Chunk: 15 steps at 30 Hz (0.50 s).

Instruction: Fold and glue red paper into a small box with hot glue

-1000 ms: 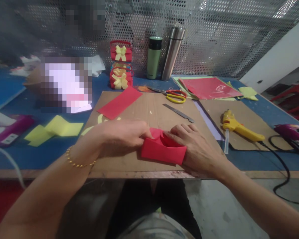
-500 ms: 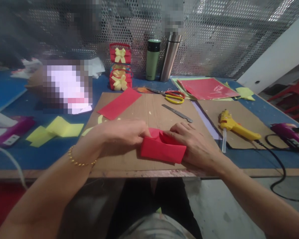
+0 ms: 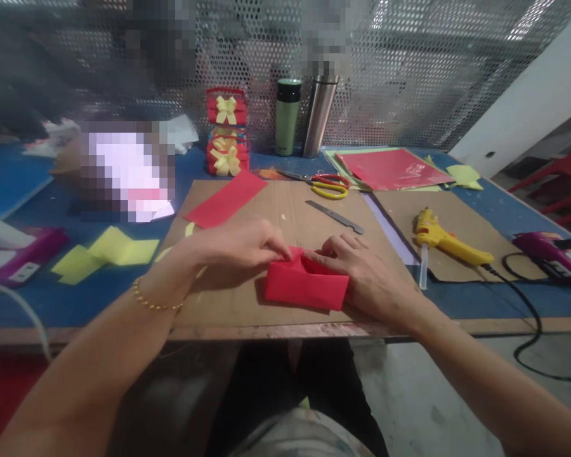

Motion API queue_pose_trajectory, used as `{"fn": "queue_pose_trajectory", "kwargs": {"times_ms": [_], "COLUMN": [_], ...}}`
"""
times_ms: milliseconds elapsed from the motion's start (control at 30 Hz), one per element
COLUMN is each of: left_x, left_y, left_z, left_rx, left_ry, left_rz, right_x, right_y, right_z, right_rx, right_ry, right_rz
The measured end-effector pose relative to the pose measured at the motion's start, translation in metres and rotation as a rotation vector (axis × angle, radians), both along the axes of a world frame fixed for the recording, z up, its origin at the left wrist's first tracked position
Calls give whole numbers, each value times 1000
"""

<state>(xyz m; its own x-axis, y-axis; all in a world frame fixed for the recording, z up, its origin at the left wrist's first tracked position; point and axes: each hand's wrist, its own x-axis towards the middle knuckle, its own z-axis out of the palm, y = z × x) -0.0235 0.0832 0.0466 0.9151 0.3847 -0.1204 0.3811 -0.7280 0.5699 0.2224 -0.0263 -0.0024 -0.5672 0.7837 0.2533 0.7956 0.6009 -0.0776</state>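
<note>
The left hand (image 3: 242, 244) has edged inward over the left end of the folded red paper (image 3: 307, 290), its pinch unclear, while the right hand (image 3: 368, 277) is clamped on the right end, above the cardboard (image 3: 231, 308) near the scissors (image 3: 332, 188) and blade (image 3: 334, 216).

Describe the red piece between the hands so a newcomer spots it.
On the blue table, find the large cardboard sheet in the middle. Near its front edge, between the left hand and right hand, sits the red piece. Unlike the flat red strip farther back, it has raised walls and an open top.
</note>
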Motion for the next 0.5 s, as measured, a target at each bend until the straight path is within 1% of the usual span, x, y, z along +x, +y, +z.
{"fn": "queue_pose_trajectory", "kwargs": {"times_ms": [167, 367, 500], "left_x": [1, -1, 0], "left_y": [-2, -4, -6], "left_z": [-7, -10, -9], "left_rx": [-55, -12, 8], "left_ry": [16, 58, 48], "left_rz": [-8, -22, -24], "right_x": [-4, -11, -16], "right_y": [-1, -2, -3], "right_z": [6, 6, 6], "right_rx": [-4, 70, 105], "right_ry": [-102, -191, -256], "right_rz": [2, -34, -69]}}
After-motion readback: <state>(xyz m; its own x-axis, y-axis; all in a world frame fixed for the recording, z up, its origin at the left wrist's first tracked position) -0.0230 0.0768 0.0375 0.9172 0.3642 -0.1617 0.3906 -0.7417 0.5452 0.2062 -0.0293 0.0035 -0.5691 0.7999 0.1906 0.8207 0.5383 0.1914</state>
